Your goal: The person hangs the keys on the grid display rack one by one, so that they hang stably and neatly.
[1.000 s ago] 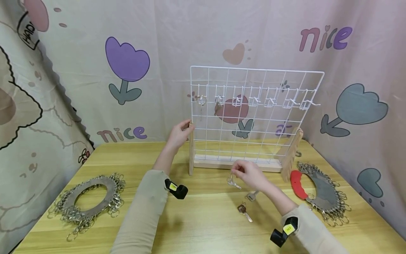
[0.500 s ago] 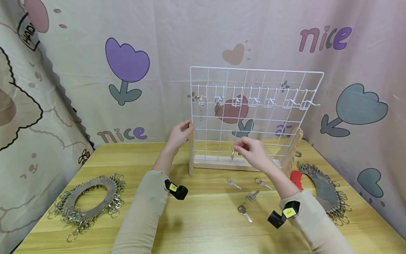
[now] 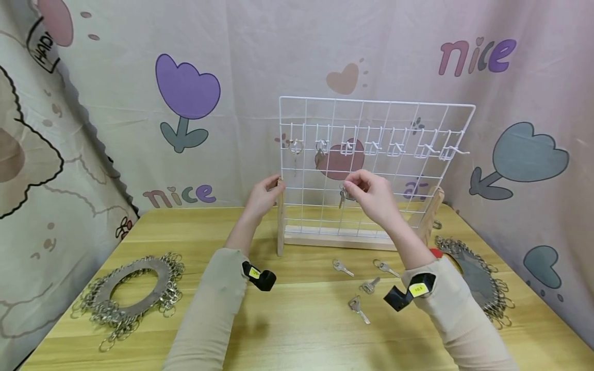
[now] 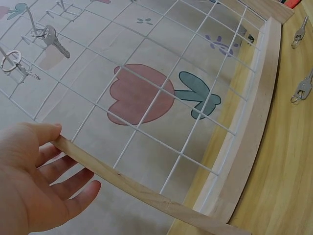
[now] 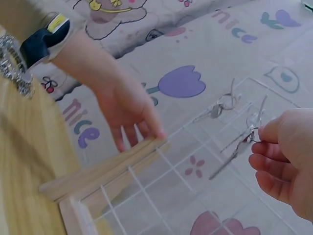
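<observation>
My right hand (image 3: 373, 198) pinches the ring of a metal key (image 3: 342, 198) between thumb and forefinger, and the key hangs down in front of the white wire grid rack (image 3: 377, 104). In the right wrist view, this key (image 5: 224, 165) dangles beside the fingertips. My left hand (image 3: 263, 196) grips the top of the rack's left wooden post (image 3: 280, 221); in the left wrist view its thumb lies on one side of the post, the fingers on the other. Above, a ringed key (image 3: 295, 149) and a second key (image 3: 319, 158) hang on the two leftmost hooks.
Several loose keys (image 3: 356, 308) lie on the wooden table in front of the rack. A metal ring holder (image 3: 150, 299) fringed with small rings lies at left, another (image 3: 480, 281) at right, partly behind the right sleeve. More white hooks (image 3: 396, 149) project from the grid.
My right hand has risen from the table up to the grid, bringing one key with it. Another loose key, earlier hidden by the hand, now shows. The left hand stays on the post.
</observation>
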Tool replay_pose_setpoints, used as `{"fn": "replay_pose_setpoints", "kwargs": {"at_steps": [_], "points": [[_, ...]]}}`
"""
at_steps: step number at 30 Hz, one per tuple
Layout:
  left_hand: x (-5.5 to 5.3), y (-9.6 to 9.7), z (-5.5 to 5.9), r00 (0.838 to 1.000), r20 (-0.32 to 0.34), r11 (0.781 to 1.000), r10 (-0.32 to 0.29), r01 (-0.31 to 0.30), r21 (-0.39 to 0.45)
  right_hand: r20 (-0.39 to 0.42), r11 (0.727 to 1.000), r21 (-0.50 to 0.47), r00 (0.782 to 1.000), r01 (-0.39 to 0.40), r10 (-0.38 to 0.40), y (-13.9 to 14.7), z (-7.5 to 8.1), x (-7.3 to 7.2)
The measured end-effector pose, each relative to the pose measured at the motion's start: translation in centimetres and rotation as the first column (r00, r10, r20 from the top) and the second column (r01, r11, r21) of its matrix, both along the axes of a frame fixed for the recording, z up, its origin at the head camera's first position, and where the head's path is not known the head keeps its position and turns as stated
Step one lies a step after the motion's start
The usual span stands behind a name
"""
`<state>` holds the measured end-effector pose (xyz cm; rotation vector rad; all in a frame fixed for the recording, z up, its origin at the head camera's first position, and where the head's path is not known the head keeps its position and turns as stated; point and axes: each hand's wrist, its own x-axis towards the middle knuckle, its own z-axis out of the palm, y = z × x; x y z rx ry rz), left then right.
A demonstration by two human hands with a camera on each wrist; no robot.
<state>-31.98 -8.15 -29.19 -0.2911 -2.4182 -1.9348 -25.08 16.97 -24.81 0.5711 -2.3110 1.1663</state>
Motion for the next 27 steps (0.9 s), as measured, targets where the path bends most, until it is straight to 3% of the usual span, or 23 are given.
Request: {"fn": "replay_pose_setpoints", "kwargs": {"at_steps": [11,18,27], "points": [[0.1,0.0,0.0,1.0,-0.001,1.0,-0.001,0.001,-0.003,-0.073,0.991,-0.132,0.997,0.01,-0.02,-0.7,1.9,-1.0],[0.0,0.0,0.0,1.0,0.008,1.0,-0.002,0.002,-0.005,-0.066,0.97,-0.243,0.997,0.013,-0.03,-0.7,2.8,-1.4],[0.2,0.1,0.0,1.0,0.002,1.0,0.0,0.0,0.006,-0.084,0.957,-0.291,0.995,0.02,-0.046,-0.9,3.5,-1.5]]}}
